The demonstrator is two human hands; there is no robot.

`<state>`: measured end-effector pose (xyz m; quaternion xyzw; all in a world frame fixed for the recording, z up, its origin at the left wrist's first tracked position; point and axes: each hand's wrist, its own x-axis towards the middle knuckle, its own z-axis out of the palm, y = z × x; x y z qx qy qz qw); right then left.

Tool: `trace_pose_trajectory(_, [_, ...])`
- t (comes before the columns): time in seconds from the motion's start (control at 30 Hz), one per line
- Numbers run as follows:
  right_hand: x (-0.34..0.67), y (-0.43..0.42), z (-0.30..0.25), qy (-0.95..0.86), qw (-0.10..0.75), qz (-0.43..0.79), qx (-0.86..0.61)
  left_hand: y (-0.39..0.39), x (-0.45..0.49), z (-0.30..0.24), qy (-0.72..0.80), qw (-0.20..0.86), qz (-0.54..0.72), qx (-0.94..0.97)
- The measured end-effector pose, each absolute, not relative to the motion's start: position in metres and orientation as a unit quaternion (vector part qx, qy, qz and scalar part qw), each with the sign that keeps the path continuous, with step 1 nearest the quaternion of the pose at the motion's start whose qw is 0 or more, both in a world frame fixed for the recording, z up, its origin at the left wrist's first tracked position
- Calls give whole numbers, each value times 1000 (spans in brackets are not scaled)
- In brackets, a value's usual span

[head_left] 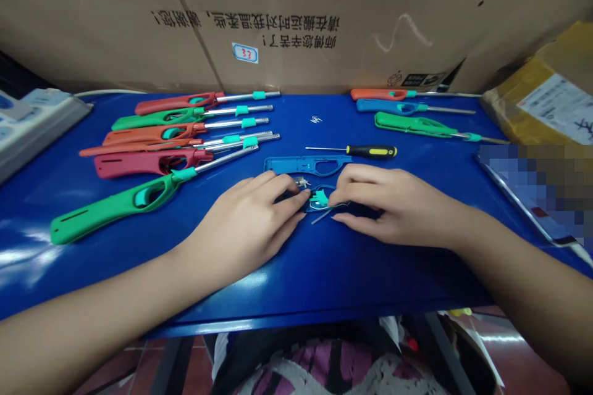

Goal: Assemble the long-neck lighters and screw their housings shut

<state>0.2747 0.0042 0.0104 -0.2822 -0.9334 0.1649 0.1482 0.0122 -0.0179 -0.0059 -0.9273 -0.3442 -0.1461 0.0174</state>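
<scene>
Trigger piece [319,199] lies between left hand [250,216] and right hand [393,203], touching the right; both hands' fingers are narrow, their grip unclear. Just beyond, a blue lighter half-shell [291,165] runs left to right.

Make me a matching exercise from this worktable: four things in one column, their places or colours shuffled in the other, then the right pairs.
Things:
1. Screwdriver
2. Label marked 33
3. Teal part
4. Blue lighter

Places or colours:
A. Stuck on the large cardboard box
B. Between an orange lighter and a green lighter
C. Black and yellow handle
D. Between the left hand and the right hand

Right pairs:
1-C
2-A
3-D
4-B
</scene>
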Motion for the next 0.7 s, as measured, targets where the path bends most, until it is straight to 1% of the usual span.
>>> trace_pose_trajectory(0.1, [271,3,4,-948,103,118,-278,-18,11,-7,-344,7,-150,-927])
trace_pose_trajectory(0.17, [269,2,1,-949,97,108,-281,-18,11,-7,-344,4,-152,-927])
trace_pose_trajectory(0.23, [268,2,1,-941,107,138,-289,-18,11,-7,-343,2,-153,-927])
trace_pose_trajectory(0.33, [269,4,5,-915,141,214,-313,-18,12,-6,-344,-1,-153,-926])
trace_pose_trajectory(0.43, [271,6,9,-890,168,253,-340,-18,12,-6,-343,-5,-154,-927])
trace_pose_trajectory(0.57, [271,6,9,-882,165,265,-353,-18,11,-6,-344,-7,-154,-926])
trace_pose_trajectory(0.7, [270,6,8,-898,150,236,-341,-18,12,-6,-342,-8,-155,-927])
